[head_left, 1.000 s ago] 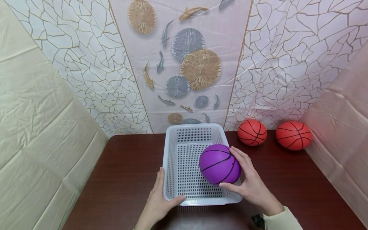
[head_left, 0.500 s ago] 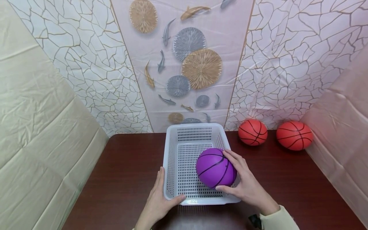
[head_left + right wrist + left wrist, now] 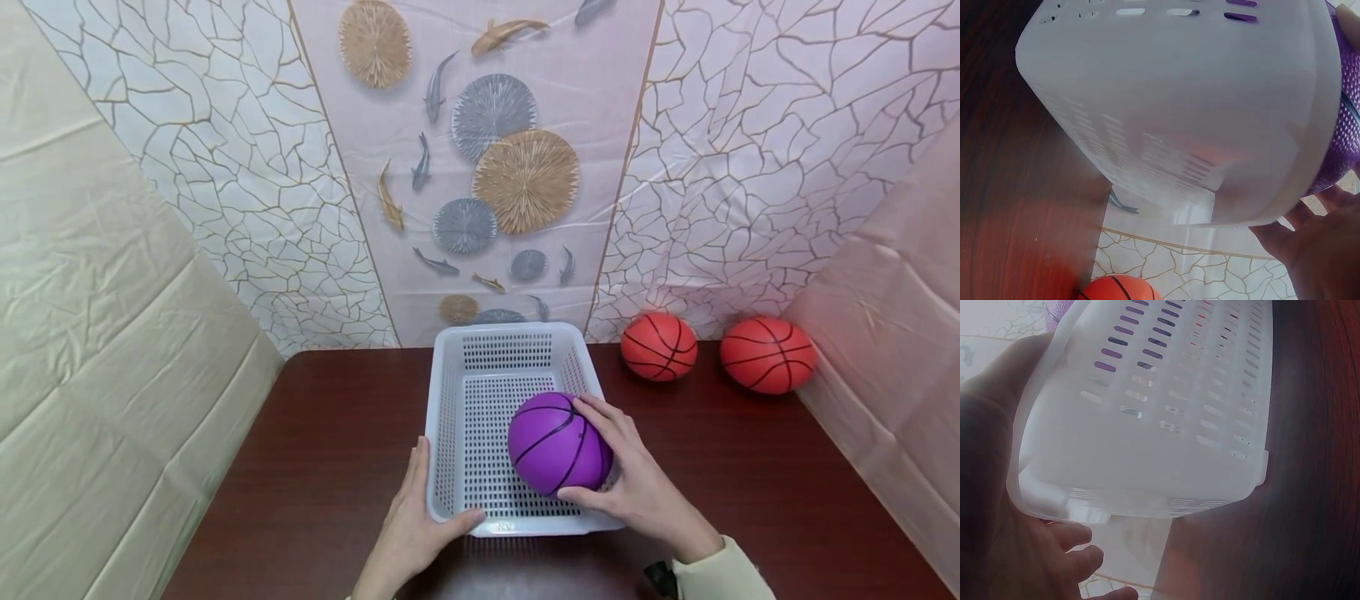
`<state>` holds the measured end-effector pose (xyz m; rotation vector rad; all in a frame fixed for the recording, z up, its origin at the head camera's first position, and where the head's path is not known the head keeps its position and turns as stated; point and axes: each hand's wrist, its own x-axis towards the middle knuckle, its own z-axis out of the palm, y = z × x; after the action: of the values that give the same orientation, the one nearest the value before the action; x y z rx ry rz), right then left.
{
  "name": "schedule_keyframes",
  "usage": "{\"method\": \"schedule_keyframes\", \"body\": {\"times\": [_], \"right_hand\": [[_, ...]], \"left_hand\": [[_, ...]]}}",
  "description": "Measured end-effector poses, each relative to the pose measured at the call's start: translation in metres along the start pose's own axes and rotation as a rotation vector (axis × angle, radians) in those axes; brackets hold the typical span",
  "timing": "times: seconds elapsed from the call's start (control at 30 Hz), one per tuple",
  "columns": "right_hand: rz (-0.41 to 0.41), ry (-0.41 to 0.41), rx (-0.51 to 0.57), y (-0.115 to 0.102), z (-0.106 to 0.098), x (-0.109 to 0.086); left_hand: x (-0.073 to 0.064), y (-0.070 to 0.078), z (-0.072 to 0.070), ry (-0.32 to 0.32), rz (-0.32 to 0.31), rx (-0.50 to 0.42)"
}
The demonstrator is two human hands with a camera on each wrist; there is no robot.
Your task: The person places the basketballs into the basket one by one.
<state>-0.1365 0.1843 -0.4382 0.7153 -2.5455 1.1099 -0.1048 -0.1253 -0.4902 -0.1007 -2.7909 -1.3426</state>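
Note:
In the head view, a white perforated plastic basket (image 3: pixel 495 400) stands on the dark table. My left hand (image 3: pixel 412 517) holds its near left corner, thumb over the front rim and fingers along the outer left side. My right hand (image 3: pixel 630 475) grips a purple basketball (image 3: pixel 551 446) from the right, fingers on its far side and thumb on its near side. The ball sits within the basket's right half, close to the near right corner. In the right wrist view, the basket wall (image 3: pixel 1179 106) hides most of the purple ball (image 3: pixel 1341 131).
Two red balls with black lines, one round (image 3: pixel 658 346) and one broader (image 3: pixel 768 354), rest at the table's back right by the patterned cloth backdrop (image 3: pixel 712 192). Cloth walls (image 3: pixel 135 375) enclose both sides. The brown table (image 3: pixel 330 433) extends on either side of the basket.
My right hand has moved the purple basketball left and toward me, further in over the basket's floor. The left hand and the red balls have stayed in place.

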Motion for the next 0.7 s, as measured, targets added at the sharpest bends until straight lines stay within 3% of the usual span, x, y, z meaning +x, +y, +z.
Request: {"method": "schedule_keyframes", "body": {"times": [0.7], "right_hand": [[-0.007, -0.051, -0.016, -0.0035, 0.0063, 0.0064]], "left_hand": [[-0.0016, 0.0013, -0.0005, 0.007, -0.007, 0.018]]}}
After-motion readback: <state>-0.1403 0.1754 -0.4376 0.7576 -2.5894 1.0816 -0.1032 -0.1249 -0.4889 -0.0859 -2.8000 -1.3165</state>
